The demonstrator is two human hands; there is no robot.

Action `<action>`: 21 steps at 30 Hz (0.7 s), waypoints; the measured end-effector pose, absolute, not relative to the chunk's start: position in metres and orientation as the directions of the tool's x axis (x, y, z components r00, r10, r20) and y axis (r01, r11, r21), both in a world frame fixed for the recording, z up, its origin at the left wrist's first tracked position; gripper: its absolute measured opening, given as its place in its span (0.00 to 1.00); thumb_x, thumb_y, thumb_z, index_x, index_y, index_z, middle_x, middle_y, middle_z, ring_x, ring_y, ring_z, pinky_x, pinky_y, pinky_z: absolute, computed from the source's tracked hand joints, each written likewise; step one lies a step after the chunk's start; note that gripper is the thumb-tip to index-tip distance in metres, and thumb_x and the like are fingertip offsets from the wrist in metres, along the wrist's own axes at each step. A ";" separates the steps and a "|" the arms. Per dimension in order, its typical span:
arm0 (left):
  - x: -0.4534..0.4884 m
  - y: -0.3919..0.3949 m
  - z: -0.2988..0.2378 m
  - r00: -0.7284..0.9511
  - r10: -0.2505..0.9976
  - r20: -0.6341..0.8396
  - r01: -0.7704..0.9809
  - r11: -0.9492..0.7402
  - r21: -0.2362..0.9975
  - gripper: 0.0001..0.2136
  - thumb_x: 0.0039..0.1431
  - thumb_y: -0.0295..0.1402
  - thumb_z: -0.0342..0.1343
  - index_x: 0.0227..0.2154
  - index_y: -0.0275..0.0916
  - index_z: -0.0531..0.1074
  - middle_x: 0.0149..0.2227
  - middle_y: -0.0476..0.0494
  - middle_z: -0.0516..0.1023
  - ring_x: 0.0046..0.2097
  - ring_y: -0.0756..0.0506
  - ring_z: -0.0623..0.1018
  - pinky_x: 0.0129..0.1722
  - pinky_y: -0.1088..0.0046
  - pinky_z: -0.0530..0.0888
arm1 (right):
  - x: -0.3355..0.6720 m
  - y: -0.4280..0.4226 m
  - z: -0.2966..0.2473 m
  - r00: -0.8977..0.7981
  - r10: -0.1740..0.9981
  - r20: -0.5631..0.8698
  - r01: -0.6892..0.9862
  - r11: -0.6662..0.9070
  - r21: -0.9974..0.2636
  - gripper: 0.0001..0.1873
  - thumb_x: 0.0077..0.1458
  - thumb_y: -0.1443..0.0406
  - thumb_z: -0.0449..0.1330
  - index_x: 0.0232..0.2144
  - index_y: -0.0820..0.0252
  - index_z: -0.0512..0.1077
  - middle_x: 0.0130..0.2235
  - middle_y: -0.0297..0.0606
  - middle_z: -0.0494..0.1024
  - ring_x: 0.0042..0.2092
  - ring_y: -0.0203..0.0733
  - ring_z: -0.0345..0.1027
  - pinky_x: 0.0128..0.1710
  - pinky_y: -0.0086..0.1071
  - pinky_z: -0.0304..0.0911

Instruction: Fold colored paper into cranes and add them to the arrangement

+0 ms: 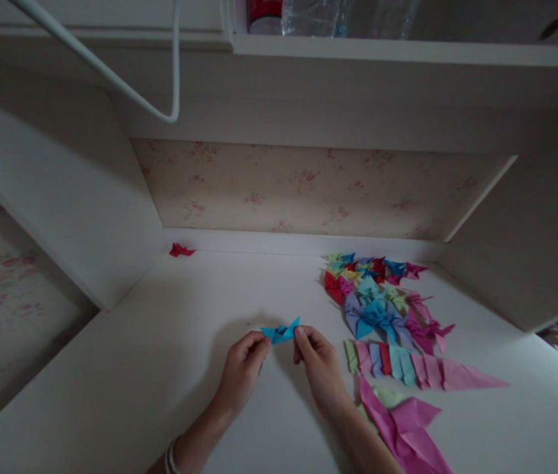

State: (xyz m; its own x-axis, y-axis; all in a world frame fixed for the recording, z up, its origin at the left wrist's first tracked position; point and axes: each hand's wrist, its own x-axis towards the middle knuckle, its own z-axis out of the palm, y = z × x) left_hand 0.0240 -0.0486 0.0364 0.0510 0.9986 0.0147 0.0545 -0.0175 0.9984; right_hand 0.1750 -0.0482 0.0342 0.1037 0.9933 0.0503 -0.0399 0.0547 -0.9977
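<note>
Between my two hands is a small blue folded-paper piece point(281, 333), pointed at both ends, held just above the white desk. My left hand point(245, 365) pinches its left tip between thumb and fingers. At the other end, my right hand point(317, 362) grips the right tip, thumb on the near side. Right of my right hand lies an overlapping row of folded papers point(402, 365) in green, pink, violet, red and teal. Larger pink folded paper point(404, 428) rests close to my right forearm, with pale green paper partly under it.
A heap of many-coloured folded paper figures point(375, 296) lies at the back right of the desk point(160, 382). One red folded figure point(180, 250) sits at the back left. White panels flank the desk, and a shelf with plastic bottles point(311, 18) and a white bent tube point(135, 99) hang above.
</note>
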 end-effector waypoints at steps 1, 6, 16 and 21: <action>0.024 -0.048 0.036 0.050 0.999 0.013 0.054 -0.016 0.998 0.13 0.57 0.42 0.52 0.26 0.37 0.68 0.17 0.58 0.54 0.20 0.54 0.56 0.19 0.78 0.53 | 0.175 -0.048 0.034 0.106 0.993 0.047 -0.040 0.051 -0.998 0.19 0.57 0.51 0.55 0.25 0.60 0.69 0.20 0.29 0.64 0.25 0.36 0.55 0.25 0.28 0.50; 0.023 -0.047 0.035 0.045 0.999 0.020 0.071 -0.023 0.997 0.12 0.57 0.43 0.52 0.28 0.38 0.68 0.18 0.58 0.56 0.19 0.54 0.58 0.18 0.79 0.55 | 0.174 -0.048 0.032 0.112 0.993 0.043 -0.063 0.050 -0.997 0.19 0.56 0.51 0.55 0.27 0.61 0.71 0.21 0.29 0.63 0.24 0.35 0.56 0.25 0.28 0.51; 0.008 -0.044 0.034 0.012 0.994 0.110 0.235 -0.109 0.966 0.16 0.55 0.44 0.55 0.42 0.39 0.70 0.19 0.54 0.67 0.21 0.50 0.68 0.21 0.77 0.64 | 0.173 -0.045 0.034 0.086 0.996 0.006 -0.176 0.022 -0.984 0.20 0.53 0.49 0.57 0.26 0.60 0.70 0.20 0.28 0.62 0.22 0.33 0.54 0.22 0.26 0.51; 0.005 -0.040 0.028 0.038 0.998 0.059 0.284 -0.068 0.956 0.18 0.53 0.46 0.56 0.40 0.38 0.72 0.18 0.54 0.68 0.21 0.49 0.69 0.21 0.77 0.65 | 0.174 -0.043 0.033 0.118 0.993 -0.007 -0.227 0.020 -0.974 0.21 0.52 0.48 0.57 0.27 0.60 0.69 0.20 0.27 0.62 0.21 0.32 0.54 0.21 0.25 0.51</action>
